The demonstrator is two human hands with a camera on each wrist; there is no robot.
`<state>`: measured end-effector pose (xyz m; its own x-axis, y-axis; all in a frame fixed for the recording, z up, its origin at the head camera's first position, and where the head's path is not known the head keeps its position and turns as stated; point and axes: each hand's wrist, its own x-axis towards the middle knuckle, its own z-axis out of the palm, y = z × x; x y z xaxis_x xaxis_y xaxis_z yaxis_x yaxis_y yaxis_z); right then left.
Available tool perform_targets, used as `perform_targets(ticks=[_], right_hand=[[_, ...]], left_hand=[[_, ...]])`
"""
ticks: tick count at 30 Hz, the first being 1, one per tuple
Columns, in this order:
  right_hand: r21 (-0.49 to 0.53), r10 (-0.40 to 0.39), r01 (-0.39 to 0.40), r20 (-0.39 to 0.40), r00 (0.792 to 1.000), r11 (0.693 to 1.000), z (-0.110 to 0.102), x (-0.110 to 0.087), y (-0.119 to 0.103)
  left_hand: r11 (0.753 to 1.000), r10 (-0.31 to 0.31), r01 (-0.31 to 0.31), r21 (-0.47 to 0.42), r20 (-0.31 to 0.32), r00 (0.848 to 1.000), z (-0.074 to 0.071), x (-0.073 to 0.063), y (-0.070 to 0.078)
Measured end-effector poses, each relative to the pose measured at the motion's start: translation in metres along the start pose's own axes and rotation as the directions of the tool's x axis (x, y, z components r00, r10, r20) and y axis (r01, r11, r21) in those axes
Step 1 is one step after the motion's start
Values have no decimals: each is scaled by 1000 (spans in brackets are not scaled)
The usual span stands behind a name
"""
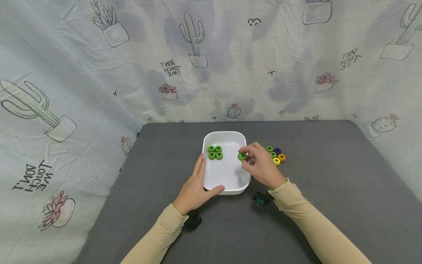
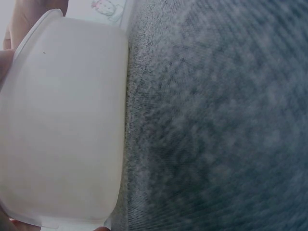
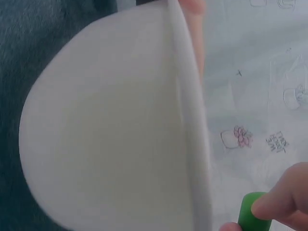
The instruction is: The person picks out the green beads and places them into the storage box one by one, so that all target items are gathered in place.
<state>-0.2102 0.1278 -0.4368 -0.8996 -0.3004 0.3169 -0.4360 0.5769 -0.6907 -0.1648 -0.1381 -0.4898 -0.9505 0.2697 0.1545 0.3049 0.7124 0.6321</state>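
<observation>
My right hand (image 1: 262,165) pinches a green ring-shaped bead (image 1: 242,156) between thumb and fingertips, over the right side of a white rectangular tray (image 1: 227,181). The same green bead (image 3: 253,211) shows above the tray's rim in the right wrist view. My left hand (image 1: 195,187) rests along the tray's left and front edges, fingers straight and thumb spread over the near rim. Inside the tray, several green beads (image 1: 215,152) stand in a small square block at the left. The tray's outer wall (image 2: 62,120) fills much of the left wrist view.
Just right of the right hand lies a group of loose beads: green (image 1: 269,149), dark blue (image 1: 277,150), orange (image 1: 281,158) and yellow (image 1: 276,161). Part of the group is hidden behind the hand. The grey table (image 1: 158,154) ends at a cactus-print curtain (image 1: 227,84).
</observation>
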Motion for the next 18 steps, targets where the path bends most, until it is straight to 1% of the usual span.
perform_targets(ticks=[4,7,10,13,18], right_hand=[[-2,-36,36,6,999,999,7,4,-8],[6,-67,67,23,998,998,12,11,-14],[9,-81,81,65,995,997,16,19,-21],[0,-84,85,117,990,996,20,28,-26],[-22,-77,83,203,976,996,27,44,-30]], left_hand=[[1000,-4,4,-3,0,1000,-1,0,-1],[1000,-11,11,-4,6,1000,-2,-1,-2],[1000,-15,15,-2,12,1000,-2,-1,-2],[1000,-7,7,1,15,1000,-2,-1,-3],[1000,-1,1,5,20,1000,-1,0,-2]])
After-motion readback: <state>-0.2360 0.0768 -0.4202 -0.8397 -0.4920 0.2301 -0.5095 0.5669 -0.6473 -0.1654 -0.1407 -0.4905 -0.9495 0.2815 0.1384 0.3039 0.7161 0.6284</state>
